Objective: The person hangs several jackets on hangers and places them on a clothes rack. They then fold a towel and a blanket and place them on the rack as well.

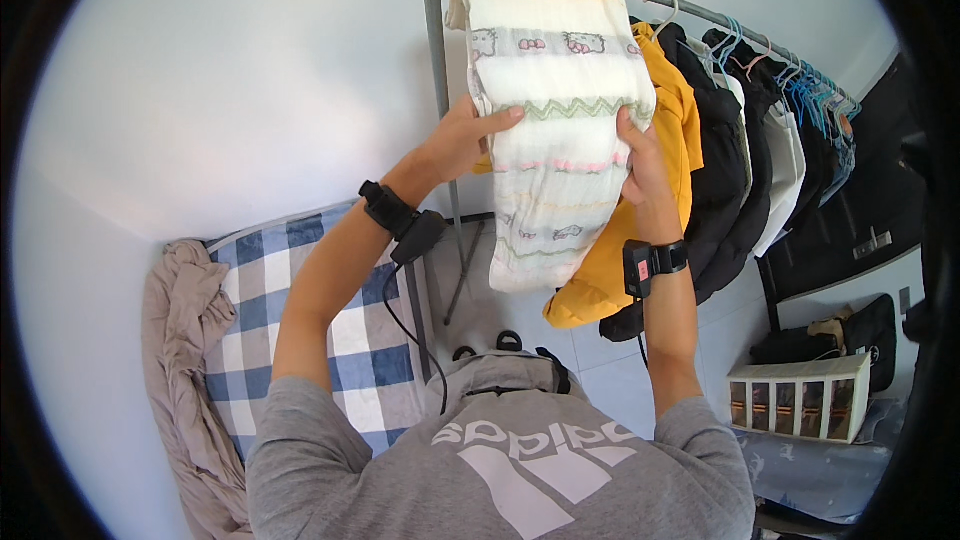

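A white patterned towel (559, 135), with grey bands, pink bows and green zigzag stitching, hangs folded over the left end of a grey metal clothes rail (705, 13). My left hand (469, 136) grips its left edge, thumb lying on the front and fingers behind. On the right edge is my right hand (639, 157), thumb in front and the other fingers mostly hidden. The towel's lower part hangs down between and below my hands. Just behind it, to the right, hangs a yellow garment (679, 112).
Dark and white clothes (780, 165) hang on hangers along the rail. At left lies a bed with a checked sheet (315, 330) and a crumpled beige blanket (180, 360). A compartment organiser (799, 399) stands lower right. The rail's leg (436, 52) stands beside my left hand.
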